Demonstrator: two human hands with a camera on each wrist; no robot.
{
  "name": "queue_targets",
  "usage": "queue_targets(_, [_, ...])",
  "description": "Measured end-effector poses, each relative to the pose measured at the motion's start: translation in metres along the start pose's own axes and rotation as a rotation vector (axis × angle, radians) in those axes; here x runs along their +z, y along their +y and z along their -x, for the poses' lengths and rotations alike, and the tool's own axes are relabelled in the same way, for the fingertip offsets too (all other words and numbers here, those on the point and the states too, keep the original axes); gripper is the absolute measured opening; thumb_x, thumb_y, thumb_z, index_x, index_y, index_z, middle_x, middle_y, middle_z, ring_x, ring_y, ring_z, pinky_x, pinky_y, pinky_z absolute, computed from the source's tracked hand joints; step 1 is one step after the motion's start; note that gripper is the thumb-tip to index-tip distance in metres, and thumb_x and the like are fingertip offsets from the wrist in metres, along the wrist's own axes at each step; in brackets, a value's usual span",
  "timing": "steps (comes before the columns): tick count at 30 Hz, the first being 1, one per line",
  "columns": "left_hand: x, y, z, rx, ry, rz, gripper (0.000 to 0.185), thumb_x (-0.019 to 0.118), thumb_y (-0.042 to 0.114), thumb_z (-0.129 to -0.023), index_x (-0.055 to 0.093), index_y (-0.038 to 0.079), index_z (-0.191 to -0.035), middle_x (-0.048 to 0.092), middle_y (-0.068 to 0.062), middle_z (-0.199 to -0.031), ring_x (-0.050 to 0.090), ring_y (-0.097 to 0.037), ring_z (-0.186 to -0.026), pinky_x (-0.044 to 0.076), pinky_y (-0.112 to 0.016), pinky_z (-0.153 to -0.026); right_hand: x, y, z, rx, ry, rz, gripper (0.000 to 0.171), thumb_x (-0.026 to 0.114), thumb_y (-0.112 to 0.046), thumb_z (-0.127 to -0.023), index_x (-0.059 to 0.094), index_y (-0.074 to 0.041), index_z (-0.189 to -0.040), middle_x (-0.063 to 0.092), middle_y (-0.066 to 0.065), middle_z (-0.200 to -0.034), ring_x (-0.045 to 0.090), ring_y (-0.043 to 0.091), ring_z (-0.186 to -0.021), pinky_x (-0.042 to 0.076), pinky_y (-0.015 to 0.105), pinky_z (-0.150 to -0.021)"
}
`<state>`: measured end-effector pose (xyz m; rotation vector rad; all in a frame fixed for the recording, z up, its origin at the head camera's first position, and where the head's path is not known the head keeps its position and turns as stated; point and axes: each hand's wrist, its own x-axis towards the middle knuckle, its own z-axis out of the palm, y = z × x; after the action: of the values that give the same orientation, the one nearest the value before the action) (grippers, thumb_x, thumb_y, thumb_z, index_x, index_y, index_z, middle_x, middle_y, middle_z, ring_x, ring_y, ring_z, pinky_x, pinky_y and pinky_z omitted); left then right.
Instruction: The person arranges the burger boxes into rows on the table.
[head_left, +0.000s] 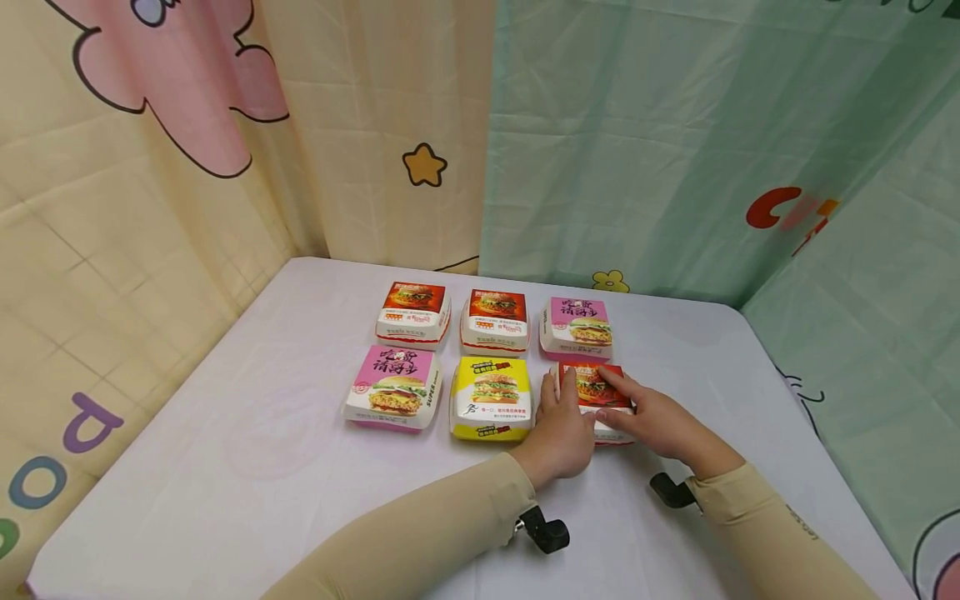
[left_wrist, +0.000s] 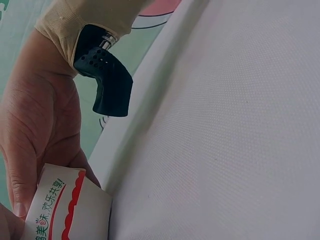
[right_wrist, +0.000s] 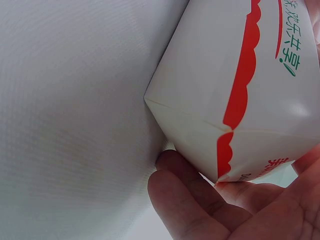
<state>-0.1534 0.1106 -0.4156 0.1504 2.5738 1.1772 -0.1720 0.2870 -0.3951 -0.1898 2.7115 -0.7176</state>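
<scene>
Both hands are at a red-and-white burger box (head_left: 596, 387) at the right end of the front row. My left hand (head_left: 564, 437) holds its left side, with fingers reaching up along the top edge and the thumb toward the front. On the opposite side, my right hand (head_left: 667, 423) grips the right edge, fingers over the lid and thumb at the front corner. In the right wrist view, the box's white side (right_wrist: 200, 65) stands on the cloth, with fingertips (right_wrist: 172, 192) curled at its lower corner. The left wrist view shows the box front (left_wrist: 75, 205) beside the hand.
Left of the held box are a yellow burger box (head_left: 492, 398) and a pink one (head_left: 393, 387). Behind stand two red-and-white boxes (head_left: 413, 313) (head_left: 495, 322) and another pink box (head_left: 577, 327). A white cloth covers the table (head_left: 285, 433); printed curtains (head_left: 615, 150) surround it.
</scene>
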Motion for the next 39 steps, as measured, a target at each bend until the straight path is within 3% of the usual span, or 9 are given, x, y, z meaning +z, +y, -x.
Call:
queue_targets(20, [-0.005, 0.003, 0.002, -0.006, -0.013, 0.017, 0.078, 0.060, 0.034, -0.107, 0.015, 0.021, -0.170, 0.002, -0.012, -0.177, 0.026, -0.035, -0.159, 0.038, -0.055, -0.123, -0.001, 0.004, 0.000, -0.008, -0.010, -0.049, 0.091, 0.068, -0.058, -0.097, 0.025, -0.024, -0.169, 0.028, 0.031, -0.168, 0.037, 0.057, -0.148, 0.045, 0.069, -0.110])
queue_targets(39, [-0.008, 0.010, 0.010, -0.015, -0.044, 0.023, 0.074, 0.058, 0.032, -0.107, 0.019, 0.022, -0.170, -0.007, -0.008, -0.178, 0.006, -0.042, -0.163, 0.024, -0.057, -0.130, -0.004, 0.001, 0.004, -0.006, -0.036, -0.117, 0.091, 0.066, -0.058, -0.098, 0.021, -0.025, -0.170, 0.023, 0.030, -0.171, 0.031, 0.057, -0.151, 0.043, 0.070, -0.111])
